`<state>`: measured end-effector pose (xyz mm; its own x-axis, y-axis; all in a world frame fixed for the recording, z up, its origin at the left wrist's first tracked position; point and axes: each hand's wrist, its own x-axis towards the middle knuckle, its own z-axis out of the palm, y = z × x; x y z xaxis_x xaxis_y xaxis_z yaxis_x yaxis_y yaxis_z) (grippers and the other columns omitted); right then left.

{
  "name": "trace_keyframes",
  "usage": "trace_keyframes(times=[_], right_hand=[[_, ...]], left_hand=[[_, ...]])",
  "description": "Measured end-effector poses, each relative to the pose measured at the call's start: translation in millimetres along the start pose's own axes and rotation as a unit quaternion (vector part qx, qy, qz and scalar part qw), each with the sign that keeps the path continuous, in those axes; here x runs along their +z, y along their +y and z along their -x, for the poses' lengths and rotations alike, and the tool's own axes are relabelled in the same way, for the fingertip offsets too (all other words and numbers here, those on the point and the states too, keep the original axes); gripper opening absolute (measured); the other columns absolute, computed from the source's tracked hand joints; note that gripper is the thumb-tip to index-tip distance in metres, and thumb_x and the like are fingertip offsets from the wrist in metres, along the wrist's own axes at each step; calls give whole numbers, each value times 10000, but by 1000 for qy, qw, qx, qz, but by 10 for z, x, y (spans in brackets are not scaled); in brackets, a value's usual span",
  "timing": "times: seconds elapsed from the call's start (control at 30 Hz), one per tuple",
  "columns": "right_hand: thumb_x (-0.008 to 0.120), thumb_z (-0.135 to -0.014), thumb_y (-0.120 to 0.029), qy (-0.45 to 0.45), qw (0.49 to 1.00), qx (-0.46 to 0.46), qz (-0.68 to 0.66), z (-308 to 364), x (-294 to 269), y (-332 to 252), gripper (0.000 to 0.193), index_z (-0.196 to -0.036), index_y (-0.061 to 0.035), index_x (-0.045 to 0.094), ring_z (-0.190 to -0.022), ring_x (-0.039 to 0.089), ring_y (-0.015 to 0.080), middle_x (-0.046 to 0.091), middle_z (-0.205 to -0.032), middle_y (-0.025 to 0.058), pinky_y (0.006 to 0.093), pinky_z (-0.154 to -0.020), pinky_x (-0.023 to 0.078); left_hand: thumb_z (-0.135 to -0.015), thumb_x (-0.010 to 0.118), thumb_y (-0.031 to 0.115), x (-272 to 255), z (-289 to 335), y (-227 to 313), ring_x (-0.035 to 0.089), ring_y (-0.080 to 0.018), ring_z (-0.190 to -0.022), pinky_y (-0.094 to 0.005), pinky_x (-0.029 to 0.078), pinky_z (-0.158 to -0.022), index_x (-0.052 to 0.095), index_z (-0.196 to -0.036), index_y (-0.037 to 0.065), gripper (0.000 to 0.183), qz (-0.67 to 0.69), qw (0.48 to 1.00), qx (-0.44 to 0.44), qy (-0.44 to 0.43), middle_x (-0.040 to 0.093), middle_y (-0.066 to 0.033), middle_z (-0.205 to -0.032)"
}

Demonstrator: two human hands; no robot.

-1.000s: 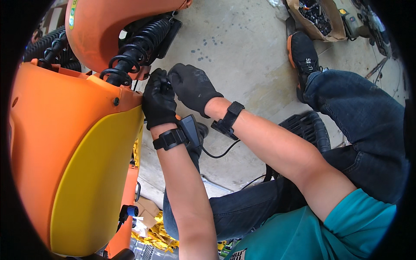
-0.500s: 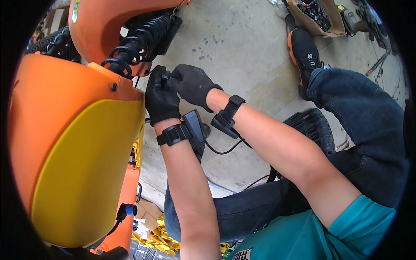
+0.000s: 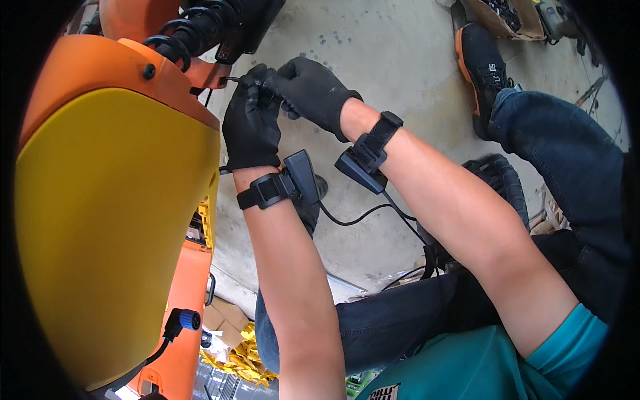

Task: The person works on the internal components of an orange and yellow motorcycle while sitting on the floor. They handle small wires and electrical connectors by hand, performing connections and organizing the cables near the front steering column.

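My left hand (image 3: 252,130), in a black glove, is closed with its fingertips beside an orange bracket (image 3: 208,72). From those fingers a thin dark shaft (image 3: 233,79) reaches toward the bracket; its kind cannot be told. My right hand (image 3: 312,90), gloved the same, is curled just right of the left fingertips, and the two hands meet there. What the right fingers grip is hidden. A black coil-spring shock absorber (image 3: 190,35) rises above the bracket, and a large orange body panel with a yellow face (image 3: 113,220) fills the left side.
A black cable with a blue-ringed connector (image 3: 190,320) hangs by the lower orange part. Yellow material (image 3: 243,360) and a cardboard piece (image 3: 227,322) lie low. An open carton (image 3: 510,19) of small parts stands at the far right. Cables (image 3: 367,215) run from my wrist straps.
My view has shifted, so the orange and yellow panel sits higher and larger. My right hand has drawn slightly back from the left, and the thin shaft now shows between left fingers and bracket.
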<state>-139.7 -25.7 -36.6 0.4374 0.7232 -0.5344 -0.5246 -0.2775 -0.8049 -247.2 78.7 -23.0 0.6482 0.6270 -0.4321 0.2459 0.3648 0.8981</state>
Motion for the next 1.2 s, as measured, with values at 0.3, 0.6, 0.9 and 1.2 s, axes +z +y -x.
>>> trace_keyframes(times=[0.3,0.6,0.9,1.2], right_hand=[[478,-965,-215,-68,981,97,-153,235,-220,177,264,-1090,-1,569,-624,563,117,707,-918,154,272,-516,454],[585,-906,-119,1,998,63,23,138,-212,386,194,-1024,18,655,-716,612,134,698,-907,91,271,-700,516],[563,-873,-67,12,996,84,-28,208,-263,451,238,-1052,2,703,-787,707,203,728,-898,139,327,-717,548],[575,-921,-96,-2,982,131,-133,247,-273,369,194,-1071,-6,660,-739,664,154,678,-852,93,287,-650,558]], left_hand=[[-1013,471,191,57,12,31,594,-206,-964,-374,516,-923,598,-1261,-1,339,70,991,-71,92,606,-109,-1056],[-1020,474,120,51,51,-26,591,-211,-1004,-396,522,-963,561,-1295,-13,318,-13,999,18,33,608,-123,-1068],[-1068,393,192,50,59,18,544,-220,-1129,-418,423,-1111,474,-1380,-36,394,129,991,-25,30,578,-142,-1170],[-1001,540,174,-15,39,-36,597,-223,-998,-421,485,-1012,515,-1343,-25,396,155,987,-15,28,606,-122,-1040]])
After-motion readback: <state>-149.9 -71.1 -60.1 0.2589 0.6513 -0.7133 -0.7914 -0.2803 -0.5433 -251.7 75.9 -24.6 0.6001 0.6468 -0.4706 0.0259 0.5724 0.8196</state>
